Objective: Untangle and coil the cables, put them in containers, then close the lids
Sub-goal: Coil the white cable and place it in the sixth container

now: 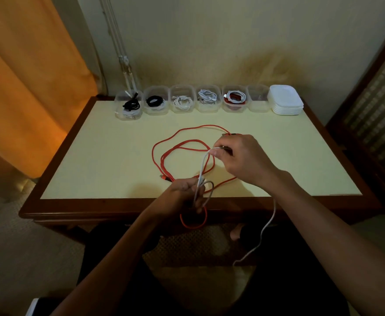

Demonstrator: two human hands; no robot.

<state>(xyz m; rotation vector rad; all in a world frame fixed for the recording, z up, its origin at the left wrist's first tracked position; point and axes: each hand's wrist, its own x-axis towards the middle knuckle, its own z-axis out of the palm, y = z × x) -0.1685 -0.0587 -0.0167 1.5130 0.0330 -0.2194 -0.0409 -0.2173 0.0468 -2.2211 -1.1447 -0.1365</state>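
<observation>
Pale tabletop (pixel 109 160) with dark wooden edging is standing against a stained wall. Left hand (pixel 182 192) fingers are curling around small loops of the white cable (pixel 202 172) at the near edge. Right hand (pixel 244 158) is pinching the same cable farther back, forearm reaching in from the right. Red cable (pixel 164 142) is lying loose beneath both. Six open containers (pixel 182 99) and stacked lids (pixel 286 100) are lining the far edge.

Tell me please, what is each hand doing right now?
Left hand: closed, holding loops of the white cable.
Right hand: closed, pinching the same white cable near its upper bend.
</observation>
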